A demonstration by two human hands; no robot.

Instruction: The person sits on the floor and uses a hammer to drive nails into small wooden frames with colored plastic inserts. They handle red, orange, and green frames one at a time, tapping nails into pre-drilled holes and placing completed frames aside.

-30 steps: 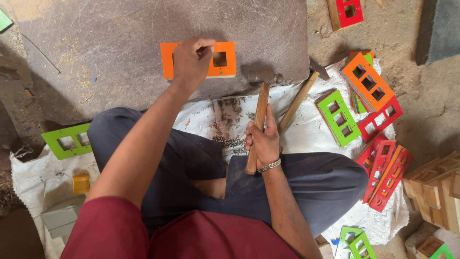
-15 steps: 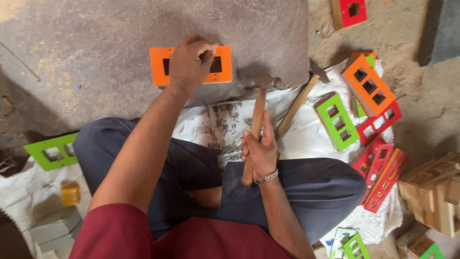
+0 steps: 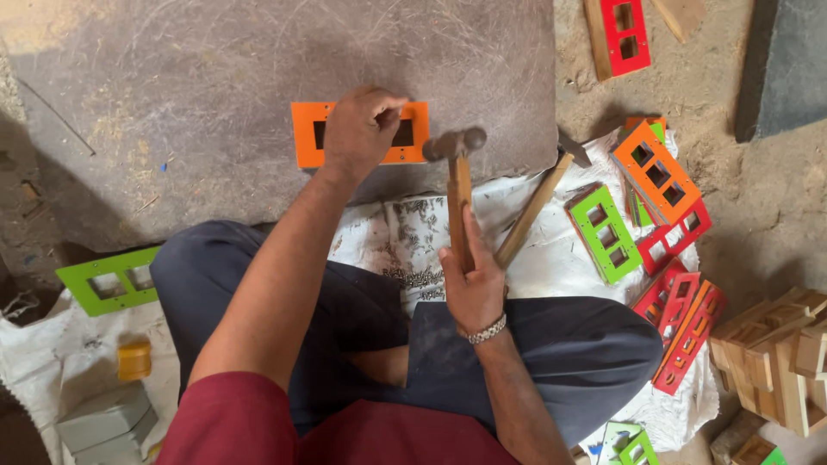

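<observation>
The left hand [image 3: 360,129] pinches something small, too small to tell, on the orange frame [image 3: 362,146] lying on the stone slab [image 3: 215,95]. The right hand [image 3: 472,288] grips the hammer [image 3: 457,172], its head just beside those fingers; a crooked blow could hit them.

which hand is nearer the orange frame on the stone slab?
Left. The left hand rests on the orange frame, fingers pinched over its middle. The right hand is below it, over the lap, gripping the hammer by its handle.
</observation>
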